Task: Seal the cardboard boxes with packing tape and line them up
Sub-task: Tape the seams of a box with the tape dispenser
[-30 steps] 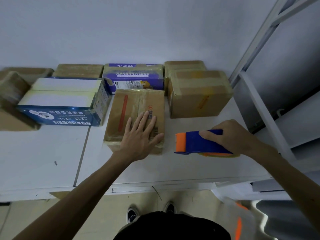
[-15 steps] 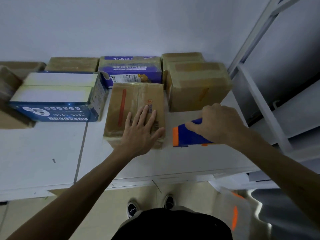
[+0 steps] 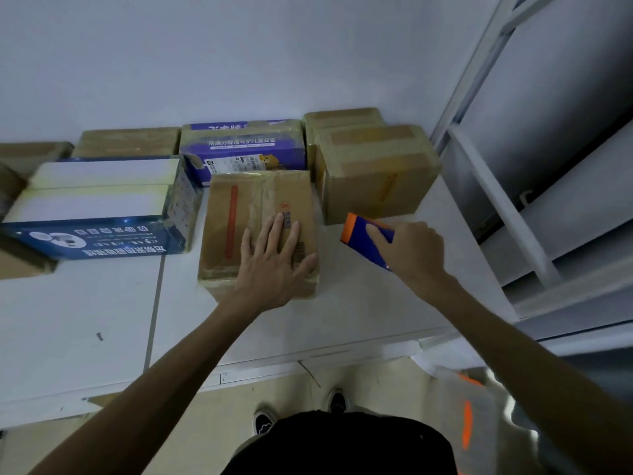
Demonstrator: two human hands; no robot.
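Raised and tilted since before, tape dispenser (image 3: 359, 234) hangs beside the box (image 3: 236, 217), right hand (image 3: 412, 255) curled round it; left hand (image 3: 274, 272) lies atop, fingers (image 3: 274, 231) spread.

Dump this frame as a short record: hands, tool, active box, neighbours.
left hand: flat on top of the box, fingers straight
right hand: grips the dispenser
dispenser: blue, orange end, tilted, right of the box, not touching it
box: brown, red stripe on top, on the table
neighbours: blue-white carton to its left; purple carton behind it; brown carton, taped, to its right rear
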